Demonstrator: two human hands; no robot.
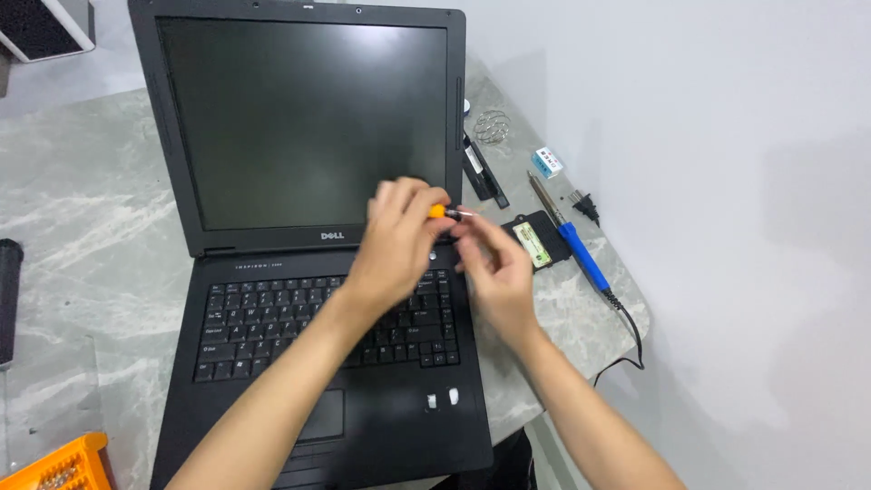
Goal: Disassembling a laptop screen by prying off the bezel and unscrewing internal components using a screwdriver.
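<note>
An open black laptop [299, 181] with a dark screen stands on a grey marble-patterned table [82, 245]. My left hand [396, 240] is closed around a small screwdriver with an orange handle [437, 210], held over the laptop's right hinge area. My right hand [494, 263] is just to the right of it, its fingertips pinching the screwdriver's metal tip. Both hands hover above the upper right corner of the keyboard [272, 322].
A blue-handled soldering iron [572, 240] with its cord lies right of the laptop, beside a flat black part [537, 240], a wire coil stand [493, 125] and a small blue-and-white box [548, 162]. An orange bit case [59, 465] sits bottom left. A black cylinder [9, 299] lies at the left edge.
</note>
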